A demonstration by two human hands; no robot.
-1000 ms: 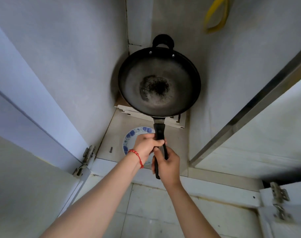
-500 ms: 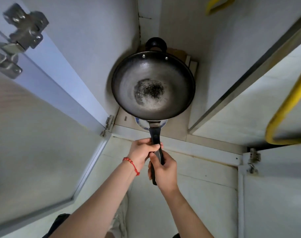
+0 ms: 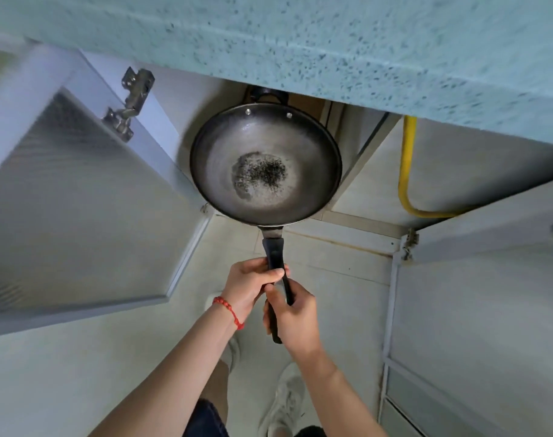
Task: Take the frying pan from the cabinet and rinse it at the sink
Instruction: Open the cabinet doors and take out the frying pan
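My fingers (image 3: 270, 274) are wrapped tight around the long black handle of the round dark metal frying pan (image 3: 265, 164), left hand (image 3: 248, 287) ahead, right hand (image 3: 295, 316) behind. The pan hangs level before the open cabinet, under the speckled teal countertop (image 3: 331, 36), beside a yellow hose (image 3: 406, 165).

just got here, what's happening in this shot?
A person grips the long handle of a dark frying pan with both hands, left hand ahead of the right hand. The pan is held in the air at the open cabinet, below the speckled counter edge. Dark residue sits in its middle. No sink is in view, so nothing is rinsed yet.
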